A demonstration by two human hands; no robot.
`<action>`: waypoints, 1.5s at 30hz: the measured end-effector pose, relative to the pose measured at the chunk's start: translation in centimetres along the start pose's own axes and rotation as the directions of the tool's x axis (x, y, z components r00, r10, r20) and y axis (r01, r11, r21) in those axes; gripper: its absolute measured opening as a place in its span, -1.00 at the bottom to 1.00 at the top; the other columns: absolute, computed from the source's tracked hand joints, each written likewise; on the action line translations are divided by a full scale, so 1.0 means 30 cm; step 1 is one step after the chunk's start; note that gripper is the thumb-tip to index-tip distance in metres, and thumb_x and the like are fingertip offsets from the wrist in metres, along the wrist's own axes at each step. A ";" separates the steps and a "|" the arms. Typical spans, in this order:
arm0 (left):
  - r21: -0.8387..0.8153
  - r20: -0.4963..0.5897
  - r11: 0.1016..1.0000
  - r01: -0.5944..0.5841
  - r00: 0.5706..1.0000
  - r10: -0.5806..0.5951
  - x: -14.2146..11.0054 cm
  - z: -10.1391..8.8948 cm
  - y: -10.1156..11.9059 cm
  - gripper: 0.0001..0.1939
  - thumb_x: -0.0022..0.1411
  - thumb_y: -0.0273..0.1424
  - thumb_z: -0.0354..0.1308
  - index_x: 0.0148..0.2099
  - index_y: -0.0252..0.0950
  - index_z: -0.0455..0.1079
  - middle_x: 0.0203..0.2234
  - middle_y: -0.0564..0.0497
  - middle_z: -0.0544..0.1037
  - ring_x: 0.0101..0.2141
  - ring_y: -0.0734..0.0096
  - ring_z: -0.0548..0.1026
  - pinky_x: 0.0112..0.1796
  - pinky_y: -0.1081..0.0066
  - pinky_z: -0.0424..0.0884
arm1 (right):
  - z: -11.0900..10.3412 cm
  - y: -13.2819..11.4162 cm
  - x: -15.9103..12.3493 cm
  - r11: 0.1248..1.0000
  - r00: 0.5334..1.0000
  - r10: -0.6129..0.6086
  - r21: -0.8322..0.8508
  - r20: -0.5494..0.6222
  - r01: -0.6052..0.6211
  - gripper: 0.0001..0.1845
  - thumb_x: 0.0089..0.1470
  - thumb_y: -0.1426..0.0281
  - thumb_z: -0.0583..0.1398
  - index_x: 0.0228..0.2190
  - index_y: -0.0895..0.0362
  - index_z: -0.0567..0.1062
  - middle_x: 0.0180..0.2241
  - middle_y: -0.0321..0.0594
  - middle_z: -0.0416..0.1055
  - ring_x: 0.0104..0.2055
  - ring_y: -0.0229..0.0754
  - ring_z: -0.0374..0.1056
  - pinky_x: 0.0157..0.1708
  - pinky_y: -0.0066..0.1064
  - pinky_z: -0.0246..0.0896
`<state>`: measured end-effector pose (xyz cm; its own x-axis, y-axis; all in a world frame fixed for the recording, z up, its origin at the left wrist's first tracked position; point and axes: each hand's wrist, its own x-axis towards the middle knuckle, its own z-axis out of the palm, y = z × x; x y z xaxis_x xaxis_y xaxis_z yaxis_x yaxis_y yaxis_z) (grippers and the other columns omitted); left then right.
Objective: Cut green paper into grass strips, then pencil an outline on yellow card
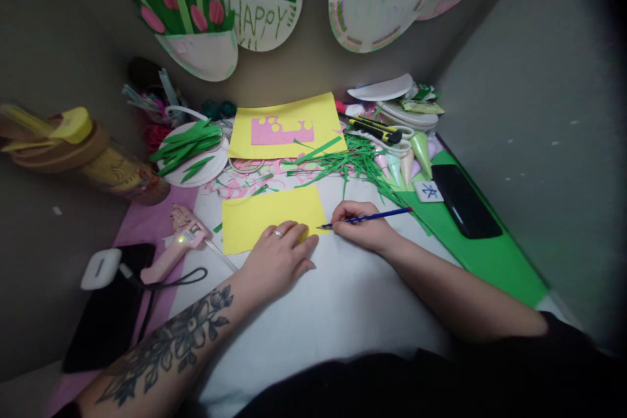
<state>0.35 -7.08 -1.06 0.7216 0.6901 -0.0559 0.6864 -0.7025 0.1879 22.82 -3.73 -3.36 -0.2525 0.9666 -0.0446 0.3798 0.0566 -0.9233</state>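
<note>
A yellow sheet of paper (264,212) lies on the white table surface in front of me. My left hand (284,251) rests flat on its lower edge, fingers spread, a ring on one finger. In my right hand (360,225) a blue pencil (379,215) is pinched, its tip at the lower right corner of the yellow sheet. Behind lies a second yellow sheet (289,104) with a pink paper remnant (281,134) on it, round bites cut from its upper edge.
Green paper strips (353,160) and pink scraps pile up behind. A pink glue gun (179,245), a black tablet-like slab (105,320) and a white earphone case (101,269) lie left. A cutter (375,127) and a phone (465,199) lie right. Paper-plate tulip crafts (196,55) hang on the wall.
</note>
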 end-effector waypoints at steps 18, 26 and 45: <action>0.003 0.002 1.000 -0.002 1.000 0.002 -0.001 0.002 0.000 -0.59 0.30 -0.16 -0.01 0.14 -0.18 0.24 0.04 -0.10 0.35 0.05 0.11 0.25 -0.07 0.16 0.24 | -0.002 -0.004 0.001 0.998 1.000 0.002 0.056 0.000 -0.002 -0.94 -0.23 0.48 0.15 -0.61 0.15 0.44 -0.65 -0.36 0.32 -0.59 -0.34 0.16 -0.57 -0.51 0.06; 0.006 0.005 1.000 -0.005 1.000 0.005 0.001 -0.001 0.000 -0.59 0.31 -0.16 -0.01 0.14 -0.18 0.25 0.03 -0.10 0.36 0.04 0.11 0.26 -0.08 0.17 0.24 | -0.001 -0.009 0.002 0.998 1.000 0.002 0.065 -0.009 -0.001 -0.94 -0.26 0.47 0.14 -0.64 0.15 0.42 -0.66 -0.36 0.30 -0.59 -0.34 0.14 -0.58 -0.51 0.04; 0.005 0.010 1.000 0.000 1.000 0.000 0.001 -0.003 0.001 -0.59 0.30 -0.17 0.00 0.14 -0.18 0.24 0.04 -0.10 0.36 0.05 0.11 0.26 -0.08 0.17 0.24 | -0.006 -0.005 -0.002 0.998 1.000 -0.018 0.062 -0.011 0.019 -0.94 -0.23 0.48 0.14 -0.62 0.15 0.43 -0.65 -0.36 0.30 -0.58 -0.33 0.15 -0.56 -0.50 0.04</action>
<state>0.38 -7.07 -0.97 0.7224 0.6884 -0.0653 0.6868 -0.7034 0.1831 22.93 -3.75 -3.17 -0.2497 0.9680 -0.0240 0.3191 0.0589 -0.9459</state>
